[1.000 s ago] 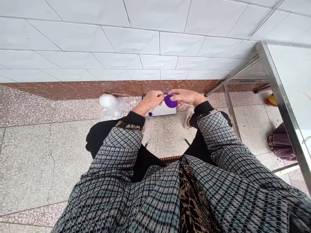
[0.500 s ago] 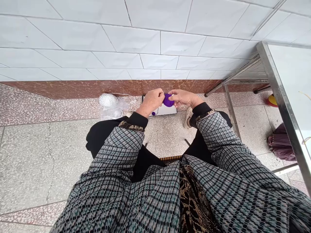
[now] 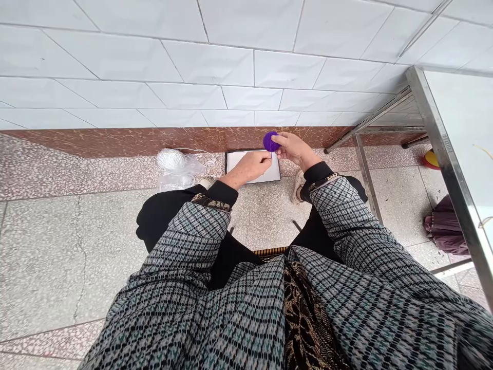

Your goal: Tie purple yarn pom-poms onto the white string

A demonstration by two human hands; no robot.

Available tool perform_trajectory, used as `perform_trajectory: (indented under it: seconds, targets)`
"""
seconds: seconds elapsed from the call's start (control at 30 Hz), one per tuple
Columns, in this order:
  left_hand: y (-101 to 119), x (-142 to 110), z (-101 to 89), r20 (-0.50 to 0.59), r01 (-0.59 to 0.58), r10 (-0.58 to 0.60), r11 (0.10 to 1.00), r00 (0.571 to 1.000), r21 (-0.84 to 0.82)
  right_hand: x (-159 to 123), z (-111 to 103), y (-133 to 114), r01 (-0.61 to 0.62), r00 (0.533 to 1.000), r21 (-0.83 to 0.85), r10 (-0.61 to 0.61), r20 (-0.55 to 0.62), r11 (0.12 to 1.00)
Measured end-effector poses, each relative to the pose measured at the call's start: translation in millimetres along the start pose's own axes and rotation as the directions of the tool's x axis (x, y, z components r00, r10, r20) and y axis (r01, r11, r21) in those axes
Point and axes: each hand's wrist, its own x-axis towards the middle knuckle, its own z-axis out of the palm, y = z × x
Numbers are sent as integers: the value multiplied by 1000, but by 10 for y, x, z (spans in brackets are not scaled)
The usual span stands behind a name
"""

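A small ball of purple yarn (image 3: 270,142) is held up by my right hand (image 3: 291,147), the thumb lying across its right side. Just below and to the left, my left hand (image 3: 252,166) is closed, its fingertips pinching a purple strand that runs down from the ball. Under both hands, on the floor, lies a shallow white box or tray (image 3: 265,177) with a dark rim. My left hand and wrist cover part of it, so whatever lies behind them is hidden.
White yarn (image 3: 171,160) with a clear plastic bag (image 3: 185,174) lies on the floor to the left. A metal-framed table (image 3: 439,118) stands at the right, with a dark purple cloth item (image 3: 447,226) beneath it. The tiled wall (image 3: 234,97) rises close in front.
My right hand has lifted and turned the purple ball slightly up. My left hand has moved right and down, below the ball. A small purple bit seen on the tray is now hidden.
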Motion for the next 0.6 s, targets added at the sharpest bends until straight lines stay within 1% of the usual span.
perform_trajectory:
  seconds: [0.07,0.13,0.23,0.3,0.33,0.4,0.5,0.57,0.6]
  targets:
    - [-32,18,22,60,15,-15,1000,998,-15,-9,-37,-8,18,995,92,-27,96,996]
    - [-71,42,11,90,43,-41,999,995,-26,-22,-92,-10,28,975,110,-51,216,994]
    - [-111,71,-55,55,86,-85,996,995,-13,-47,-179,-12,47,916,12,-48,399,999]
    - [-120,81,-110,24,102,-102,995,995,4,-69,-215,-22,61,882,-117,1,471,991]
    - [-121,82,-135,13,104,-104,995,995,10,-83,-220,-30,67,875,-192,34,482,979]
    - [-124,80,-175,-7,102,-102,995,995,19,-112,-204,-50,71,881,-340,101,463,938]
    - [-127,67,-207,-48,99,-99,995,994,5,-144,-132,-75,43,916,-545,185,357,838]
    - [-120,53,-215,-70,86,-87,996,994,-19,-144,-79,-77,11,940,-623,203,272,783]
    - [-110,45,-217,-71,75,-78,997,994,-33,-136,-59,-74,-5,952,-633,197,234,775]
